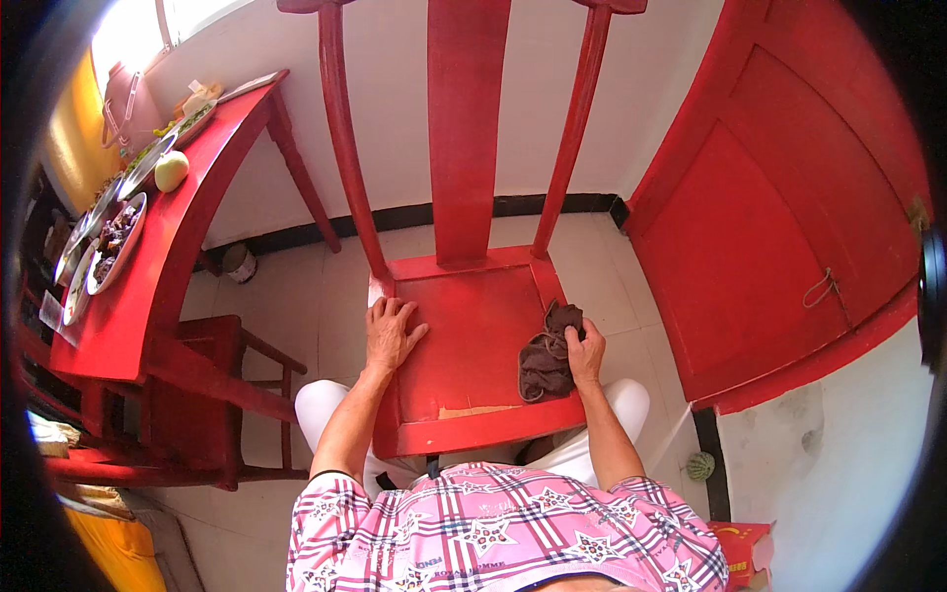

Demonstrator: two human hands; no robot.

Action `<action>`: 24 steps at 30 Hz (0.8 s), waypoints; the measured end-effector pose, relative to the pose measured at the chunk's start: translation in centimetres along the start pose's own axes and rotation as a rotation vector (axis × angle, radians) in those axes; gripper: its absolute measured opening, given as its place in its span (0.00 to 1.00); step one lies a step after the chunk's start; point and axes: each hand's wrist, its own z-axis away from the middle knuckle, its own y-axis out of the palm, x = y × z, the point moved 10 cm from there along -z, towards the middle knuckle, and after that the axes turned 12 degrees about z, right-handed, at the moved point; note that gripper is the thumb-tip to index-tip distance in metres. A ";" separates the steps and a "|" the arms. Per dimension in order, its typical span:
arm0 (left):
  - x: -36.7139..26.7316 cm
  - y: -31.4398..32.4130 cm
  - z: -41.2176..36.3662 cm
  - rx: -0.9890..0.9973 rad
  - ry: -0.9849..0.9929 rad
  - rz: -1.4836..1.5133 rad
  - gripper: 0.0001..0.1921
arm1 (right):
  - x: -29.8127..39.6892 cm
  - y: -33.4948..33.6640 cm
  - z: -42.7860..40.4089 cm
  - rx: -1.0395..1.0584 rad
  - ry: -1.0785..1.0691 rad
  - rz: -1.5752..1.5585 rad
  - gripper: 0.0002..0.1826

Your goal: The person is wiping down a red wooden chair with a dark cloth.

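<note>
Before me stands a red wooden chair (466, 333) with a tall back made of a broad central splat (467, 133) and two side posts. My left hand (391, 333) rests on the left edge of the seat, fingers spread and holding nothing. At the seat's right side, my right hand (587, 346) grips a dark brown cloth (546, 364). The cloth is bunched up and lies partly on the seat, its lower part hanging loose over the panel. Along the seat's front, a strip of paint is worn away to bare wood (473, 411).
On the left, a red table (177, 244) holds several dishes of food, a pale round fruit (172, 171) and a pink jug (129, 103). Another red chair (196, 399) stands beneath it. A can (239, 263) is on the floor. At right are a red door (747, 244) and a small watermelon (700, 466).
</note>
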 end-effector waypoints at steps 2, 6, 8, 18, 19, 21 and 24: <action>0.2 0.0 0.0 -0.003 0.000 -0.001 0.27 | 0.3 0.0 0.0 0.011 0.010 -0.004 0.17; 0.3 0.1 0.0 0.005 -0.007 0.010 0.27 | 0.0 0.1 0.0 0.020 0.029 -0.010 0.18; 0.2 0.0 -0.1 0.001 -0.005 0.004 0.27 | 0.2 -0.1 0.0 -0.017 -0.004 -0.007 0.17; -0.1 -0.2 0.3 0.005 0.004 0.005 0.26 | -0.3 -0.2 0.5 -0.020 -0.013 0.037 0.16; -0.2 -0.2 0.3 0.013 0.003 0.005 0.26 | -0.3 -0.2 0.5 -0.018 -0.005 0.038 0.16; -0.2 -0.3 0.3 0.018 -0.007 -0.004 0.26 | -0.2 -0.2 0.4 0.016 0.010 0.014 0.17; -0.5 -0.2 0.1 0.032 -0.005 0.014 0.26 | 0.1 -0.6 0.6 0.027 0.031 -0.041 0.17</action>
